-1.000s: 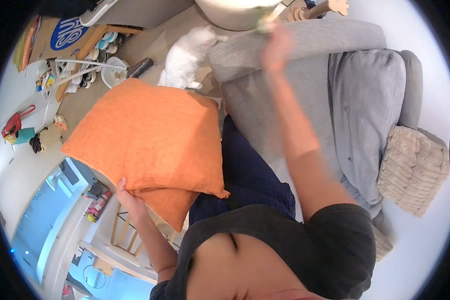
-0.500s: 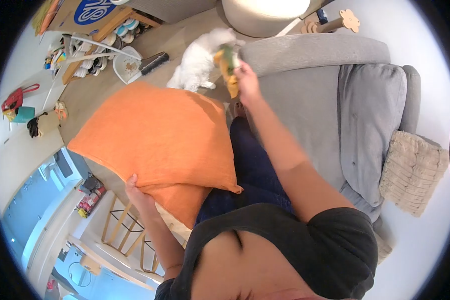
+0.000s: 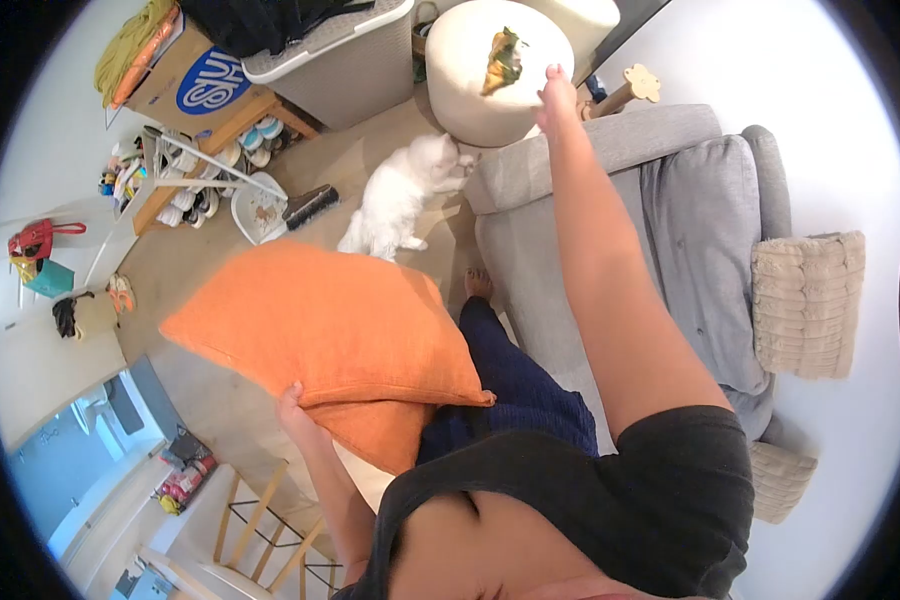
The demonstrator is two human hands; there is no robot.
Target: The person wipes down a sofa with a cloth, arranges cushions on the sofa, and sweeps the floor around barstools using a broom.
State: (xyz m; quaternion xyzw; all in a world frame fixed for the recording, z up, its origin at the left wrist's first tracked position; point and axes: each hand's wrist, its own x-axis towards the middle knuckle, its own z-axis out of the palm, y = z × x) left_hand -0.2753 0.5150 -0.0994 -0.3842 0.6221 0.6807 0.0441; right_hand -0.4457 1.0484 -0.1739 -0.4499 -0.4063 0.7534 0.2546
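My left hand (image 3: 295,412) grips the near edge of an orange cushion (image 3: 320,320), with a second orange cushion folded or stacked beneath it. My right hand (image 3: 558,98) is stretched out beside the round cream pouf (image 3: 455,95). A crumpled green and yellow item (image 3: 504,62) lies on top of the pouf, a little apart from my right fingers. Those fingers look small and partly overlapped, so their opening is hard to read.
A white cat (image 3: 395,200) lies on the floor between the cushion and the grey sofa (image 3: 530,235). Beyond it are a dustpan (image 3: 260,212), a brush (image 3: 311,206), a shoe rack (image 3: 225,150) and a laundry basket (image 3: 335,75). Beige cushions (image 3: 808,300) sit at the right.
My right hand has moved forward to the pouf and let go of the green and yellow item, which now lies there. My left hand still holds the orange cushion. The view has shifted.
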